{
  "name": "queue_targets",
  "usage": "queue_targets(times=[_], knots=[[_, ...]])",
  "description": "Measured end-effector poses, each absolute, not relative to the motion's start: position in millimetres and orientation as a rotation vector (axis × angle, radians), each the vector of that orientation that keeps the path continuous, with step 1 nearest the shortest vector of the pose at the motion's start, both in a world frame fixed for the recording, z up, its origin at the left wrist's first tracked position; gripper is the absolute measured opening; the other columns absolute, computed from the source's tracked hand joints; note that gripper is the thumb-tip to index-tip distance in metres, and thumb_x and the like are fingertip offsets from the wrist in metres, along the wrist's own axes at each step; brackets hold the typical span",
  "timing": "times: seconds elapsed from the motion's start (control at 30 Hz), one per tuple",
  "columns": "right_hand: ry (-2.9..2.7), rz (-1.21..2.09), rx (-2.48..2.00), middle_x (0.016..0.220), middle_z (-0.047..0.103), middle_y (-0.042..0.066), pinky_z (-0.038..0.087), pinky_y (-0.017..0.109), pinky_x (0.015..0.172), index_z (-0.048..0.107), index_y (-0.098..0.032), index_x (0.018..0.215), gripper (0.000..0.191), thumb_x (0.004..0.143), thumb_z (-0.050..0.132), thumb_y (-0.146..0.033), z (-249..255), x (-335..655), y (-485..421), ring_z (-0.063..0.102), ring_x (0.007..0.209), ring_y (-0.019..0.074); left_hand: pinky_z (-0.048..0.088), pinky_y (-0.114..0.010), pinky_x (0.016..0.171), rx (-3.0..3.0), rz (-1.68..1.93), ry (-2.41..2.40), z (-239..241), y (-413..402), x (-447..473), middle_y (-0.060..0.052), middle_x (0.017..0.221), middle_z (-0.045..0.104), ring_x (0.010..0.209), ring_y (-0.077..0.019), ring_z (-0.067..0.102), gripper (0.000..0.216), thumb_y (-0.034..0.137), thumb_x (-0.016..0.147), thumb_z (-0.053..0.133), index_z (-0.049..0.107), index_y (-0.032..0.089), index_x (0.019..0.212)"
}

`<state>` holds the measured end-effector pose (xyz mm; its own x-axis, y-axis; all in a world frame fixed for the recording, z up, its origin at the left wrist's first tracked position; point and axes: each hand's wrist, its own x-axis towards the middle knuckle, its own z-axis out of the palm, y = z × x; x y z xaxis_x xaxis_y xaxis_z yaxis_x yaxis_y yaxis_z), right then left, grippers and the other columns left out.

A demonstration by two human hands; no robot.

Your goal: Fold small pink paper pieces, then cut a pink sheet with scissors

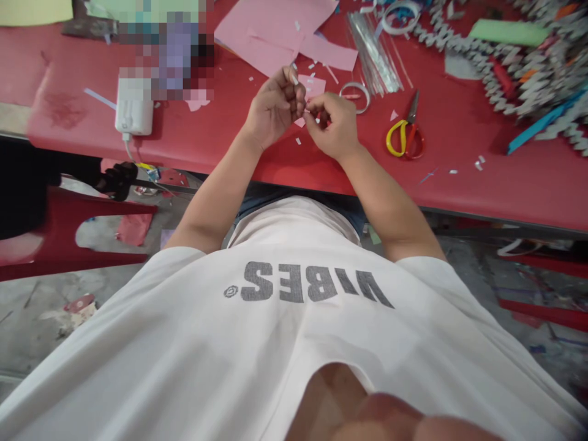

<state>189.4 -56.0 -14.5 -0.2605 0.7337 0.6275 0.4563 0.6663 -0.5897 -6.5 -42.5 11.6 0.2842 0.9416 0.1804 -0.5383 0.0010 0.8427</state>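
At a red-covered table (pixel 505 190), we see the left hand (pixel 276 107) and right hand (pixel 334 124) held close together, fingers curled and fingertips nearly meeting — we cannot tell what, if anything, they pinch. A small white strip (pixel 294 79) shows at the left hand's upper fingertips. Beyond lie pink paper sheets (pixel 275 27); to the right, we find a tape roll (pixel 367 101), clear plastic strips (pixel 377 58) and red-and-yellow-handled scissors (pixel 411 122).
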Motion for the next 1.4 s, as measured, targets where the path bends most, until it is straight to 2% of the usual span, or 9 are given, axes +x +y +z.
queue_targets(times=[0.1, 0.3, 0.5, 0.6, 0.83, 0.93, 1.07, 1.23, 1.4], knots=[[-1.905, 0.398, -0.984, 0.088, 0.069, 0.003, 0.060, 0.049, 0.088, 0.064, -0.032, 0.093, 0.052, 0.104, 0.066, -0.083, -15.1, 188.9, -55.0, 0.061, 0.073, 0.0246, 0.054, -0.035, 0.067, 1.032, 1.226, 0.442, 8.8, -40.8, -7.7, 0.000, 0.083, 0.069, 0.066, -0.0173, 0.063, 0.034, 0.029, 0.063, 0.068, 0.066, 0.029, 0.098], [-1.918, 0.416, -0.999, 0.084, 0.062, 0.002, 0.060, 0.050, 0.089, 0.058, -0.032, 0.086, 0.052, 0.100, 0.071, -0.081, -5.1, 187.1, -60.7, 0.061, 0.077, 0.0256, 0.057, -0.045, 0.073, 1.068, 1.168, 0.519, 17.2, -46.1, -7.3, 0.001, 0.079, 0.074, 0.075, -0.0264, 0.069, 0.026, 0.035, 0.065, 0.075, 0.066, 0.036, 0.089], [-1.974, 0.537, -1.012, 0.076, 0.059, 0.001, 0.063, 0.049, 0.088, 0.057, -0.032, 0.081, 0.055, 0.099, 0.075, -0.080, 1.0, 188.3, -68.0, 0.063, 0.077, 0.0257, 0.049, -0.034, 0.069, 0.949, 1.252, 0.392, 10.7, -41.3, -14.2, 0.002, 0.089, 0.069, 0.075, -0.0162, 0.061, 0.035, 0.022, 0.067, 0.070, 0.065, 0.028, 0.101], [-2.073, 0.593, -0.990, 0.075, 0.061, 0.002, 0.064, 0.049, 0.089, 0.058, -0.031, 0.077, 0.055, 0.103, 0.075, -0.075, -3.1, 190.0, -68.4, 0.068, 0.080, 0.0269, 0.048, -0.034, 0.067, 0.930, 1.262, 0.410, 10.4, -40.7, -16.9, 0.002, 0.089, 0.068, 0.074, -0.0170, 0.060, 0.028, 0.022, 0.071, 0.068, 0.067, 0.030, 0.098], [-2.304, 0.511, -0.829, 0.127, 0.082, 0.011, 0.063, 0.057, 0.107, 0.082, -0.031, 0.105, 0.013, 0.103, 0.075, -0.042, -4.7, 191.0, -65.1, 0.078, 0.121, 0.0373, 0.044, -0.039, 0.066, 0.942, 1.264, 0.474, 15.9, -43.0, -19.4, 0.000, 0.087, 0.065, 0.072, -0.0195, 0.051, 0.027, 0.022, 0.065, 0.066, 0.069, 0.033, 0.090], [-2.386, 0.494, -0.822, 0.127, 0.084, 0.011, 0.062, 0.061, 0.111, 0.083, -0.032, 0.104, 0.010, 0.100, 0.075, -0.037, -5.7, 189.8, -61.0, 0.077, 0.125, 0.0391, 0.041, -0.037, 0.065, 0.934, 1.269, 0.439, 16.0, -43.7, -20.0, 0.001, 0.087, 0.066, 0.073, -0.0182, 0.049, 0.028, 0.021, 0.065, 0.068, 0.069, 0.031, 0.091], [-2.352, 0.464, -0.880, 0.113, 0.083, 0.011, 0.062, 0.060, 0.108, 0.080, -0.032, 0.102, 0.020, 0.104, 0.074, -0.050, -8.6, 189.8, -58.1, 0.076, 0.117, 0.0386, 0.039, -0.035, 0.063, 0.873, 1.321, 0.440, 14.8, -42.5, -17.0, 0.000, 0.085, 0.064, 0.068, -0.0178, 0.054, 0.017, 0.021, 0.074, 0.066, 0.070, 0.029, 0.088], [-1.986, 0.381, -0.909, 0.102, 0.075, 0.007, 0.060, 0.054, 0.091, 0.070, -0.032, 0.104, 0.051, 0.113, 0.052, -0.079, -5.7, 193.0, -58.7, 0.069, 0.084, 0.0288, 0.038, -0.040, 0.060, 1.123, 1.353, 0.489, -3.1, -31.7, -9.4, -0.001, 0.073, 0.063, 0.061, -0.0198, 0.051, 0.010, 0.027, 0.071, 0.074, 0.076, 0.033, 0.079], [-1.847, 0.362, -0.866, 0.098, 0.073, 0.008, 0.058, 0.054, 0.085, 0.068, -0.035, 0.102, 0.053, 0.113, 0.048, -0.082, -1.6, 196.2, -59.6, 0.067, 0.082, 0.0304, 0.054, -0.040, 0.076, 1.330, 1.232, 0.629, -11.6, -35.3, -4.3, -0.003, 0.082, 0.068, 0.074, -0.0199, 0.066, 0.018, 0.037, 0.079, 0.093, 0.077, 0.029, 0.083]])
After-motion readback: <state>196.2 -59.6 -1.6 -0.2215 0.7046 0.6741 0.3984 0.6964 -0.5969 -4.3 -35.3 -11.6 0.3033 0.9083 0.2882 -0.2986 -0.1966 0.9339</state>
